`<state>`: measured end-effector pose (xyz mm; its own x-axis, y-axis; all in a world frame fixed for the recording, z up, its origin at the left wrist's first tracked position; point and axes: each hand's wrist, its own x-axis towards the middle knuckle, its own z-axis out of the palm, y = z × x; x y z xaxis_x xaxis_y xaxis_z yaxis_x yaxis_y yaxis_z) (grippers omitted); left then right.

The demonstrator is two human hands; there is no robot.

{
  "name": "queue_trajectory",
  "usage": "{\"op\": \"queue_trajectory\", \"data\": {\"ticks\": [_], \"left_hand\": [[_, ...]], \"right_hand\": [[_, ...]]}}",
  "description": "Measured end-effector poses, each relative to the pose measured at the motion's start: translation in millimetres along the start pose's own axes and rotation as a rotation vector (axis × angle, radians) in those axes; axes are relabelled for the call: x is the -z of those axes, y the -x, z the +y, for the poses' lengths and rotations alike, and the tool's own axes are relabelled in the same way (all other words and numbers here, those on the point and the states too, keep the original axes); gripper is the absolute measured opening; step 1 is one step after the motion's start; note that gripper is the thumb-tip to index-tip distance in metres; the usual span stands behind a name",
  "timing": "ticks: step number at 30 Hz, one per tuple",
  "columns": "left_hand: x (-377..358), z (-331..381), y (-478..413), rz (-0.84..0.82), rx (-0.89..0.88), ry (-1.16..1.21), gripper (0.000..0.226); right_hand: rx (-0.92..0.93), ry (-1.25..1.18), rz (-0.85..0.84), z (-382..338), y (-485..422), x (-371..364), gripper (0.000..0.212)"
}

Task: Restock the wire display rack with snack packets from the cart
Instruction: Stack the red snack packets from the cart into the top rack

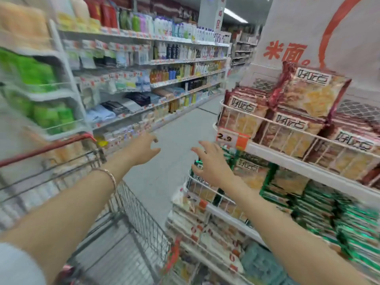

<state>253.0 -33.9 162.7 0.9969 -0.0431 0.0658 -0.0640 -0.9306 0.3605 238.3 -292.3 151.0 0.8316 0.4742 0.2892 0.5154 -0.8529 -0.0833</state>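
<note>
Along the left side of the aisle, long store shelving [144, 79] carries bottles and folded packs, blurred toward the near end. Wire display rack [287, 159] stands at right, white, several tiers. Cart [139, 210] sits lower left with its red handle [51, 149] up; its contents are too blurred to tell.

Red snack packets [292, 130] fill the top tier upright behind the wire front, one more lying tilted on top of them. Green-edged packets [320, 202] are stacked on the tier below. Lower tiers hold pale packs, smeared.

Left hand [141, 149] is out over the floor past the cart's far corner, fingers spread and loose, holding nothing. Right hand [211, 167] is at the second tier's near corner, fingers spread, holding nothing; whether it touches the packet there, cannot tell. Bracelet [109, 175] on left wrist. Orange-and-white price tag [226, 138] hangs on the top tier's corner.
</note>
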Motion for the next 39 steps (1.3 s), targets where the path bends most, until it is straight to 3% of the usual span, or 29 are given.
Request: {"op": "queue_trajectory", "data": {"ticks": [3, 8, 18, 23, 26, 31, 36, 39], "left_hand": [[-31, -72, 58, -0.142, 0.155, 0.011, 0.044], [-79, -151, 145, -0.295, 0.393, 0.100, 0.031], [-155, -234, 196, -0.381, 0.722, 0.206, 0.030], [-190, -267, 168, -0.286, 1.034, 0.313, 0.018], [-222, -281, 153, -0.247, 1.262, 0.455, 0.040], [-287, -325, 148, -0.180, 1.584, 0.548, 0.058], [-311, -338, 130, -0.015, 1.748, 0.671, 0.054], [-336, -355, 126, 0.030, 1.790, 0.772, 0.082]], "right_hand": [[0.035, -0.044, -0.269, -59, 18, -66, 0.056], [0.080, -0.143, -0.544, -134, 41, -153, 0.057], [0.162, -0.157, -0.997, -183, 38, -281, 0.051], [0.088, -0.239, -1.106, -168, 16, -336, 0.047], [0.056, -0.285, -1.179, -157, 1, -366, 0.047], [-0.025, -0.382, -1.225, -145, -16, -414, 0.041], [-0.070, -0.447, -1.205, -142, -22, -441, 0.034], [-0.105, -0.460, -1.208, -140, -15, -460, 0.031]]}}
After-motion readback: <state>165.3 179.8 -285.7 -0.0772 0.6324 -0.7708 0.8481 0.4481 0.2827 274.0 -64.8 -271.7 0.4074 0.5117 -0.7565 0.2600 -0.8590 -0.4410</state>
